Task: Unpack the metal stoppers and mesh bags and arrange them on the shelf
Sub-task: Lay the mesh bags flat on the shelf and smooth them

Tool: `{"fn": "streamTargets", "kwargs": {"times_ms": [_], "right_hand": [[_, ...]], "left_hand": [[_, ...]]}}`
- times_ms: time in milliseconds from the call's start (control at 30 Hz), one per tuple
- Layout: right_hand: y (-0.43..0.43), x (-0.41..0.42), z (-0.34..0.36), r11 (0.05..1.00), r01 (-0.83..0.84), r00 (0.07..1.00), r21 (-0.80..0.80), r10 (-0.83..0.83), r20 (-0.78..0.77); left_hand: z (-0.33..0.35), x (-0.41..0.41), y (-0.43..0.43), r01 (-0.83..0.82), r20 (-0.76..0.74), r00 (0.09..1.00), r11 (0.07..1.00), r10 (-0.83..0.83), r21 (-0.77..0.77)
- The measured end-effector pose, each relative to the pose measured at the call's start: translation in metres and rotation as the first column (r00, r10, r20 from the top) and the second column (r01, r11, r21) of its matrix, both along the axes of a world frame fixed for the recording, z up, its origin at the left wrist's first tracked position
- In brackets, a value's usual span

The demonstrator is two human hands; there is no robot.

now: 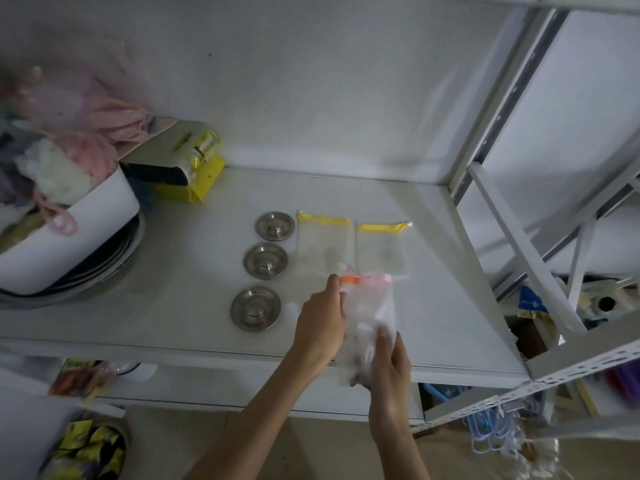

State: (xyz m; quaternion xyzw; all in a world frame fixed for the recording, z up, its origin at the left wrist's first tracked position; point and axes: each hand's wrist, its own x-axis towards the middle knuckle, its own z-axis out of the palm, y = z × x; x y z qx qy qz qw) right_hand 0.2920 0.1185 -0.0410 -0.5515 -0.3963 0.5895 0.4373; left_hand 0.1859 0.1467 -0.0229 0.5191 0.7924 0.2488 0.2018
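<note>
Three round metal stoppers lie in a column on the white shelf (194, 292): a far one (275, 226), a middle one (265, 260) and a near one (256, 308). To their right lie two flat mesh bags with yellow tops, one on the left (322, 244) and one on the right (381, 248). Over the shelf's front part, both hands hold a clear plastic packet of mesh bags (372, 313) with orange and pink trim. My left hand (320, 323) grips its upper left side. My right hand (389, 368) grips its lower end.
A white bin (69, 233) full of pink and white nets stands at the left on stacked metal basins. A yellow packaged item (194, 168) lies at the back left. The rack's grey upright (512, 98) and braces rise on the right. Lower shelves hold clutter.
</note>
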Motion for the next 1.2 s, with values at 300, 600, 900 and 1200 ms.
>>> {"fn": "streamTargets", "kwargs": {"times_ms": [300,600,900,1200], "right_hand": [[0.015,-0.003,-0.017,0.993,0.075,0.989,-0.087,-0.063,0.131],[0.021,0.004,-0.010,0.992,0.027,0.991,-0.126,-0.010,0.133],[0.019,0.009,0.004,0.990,-0.012,0.997,-0.138,0.023,0.076],[0.020,0.011,0.006,0.987,-0.041,0.998,-0.155,0.049,0.048]], "left_hand": [[-0.023,-0.021,0.011,-0.018,-0.233,0.972,0.998,0.004,-0.059],[-0.028,-0.036,0.027,-0.037,-0.346,0.938,0.984,-0.026,-0.174],[-0.025,-0.047,0.032,-0.091,-0.416,0.909,0.960,-0.029,-0.266],[-0.015,-0.042,0.023,-0.099,-0.459,0.888,0.971,-0.012,-0.219]]}}
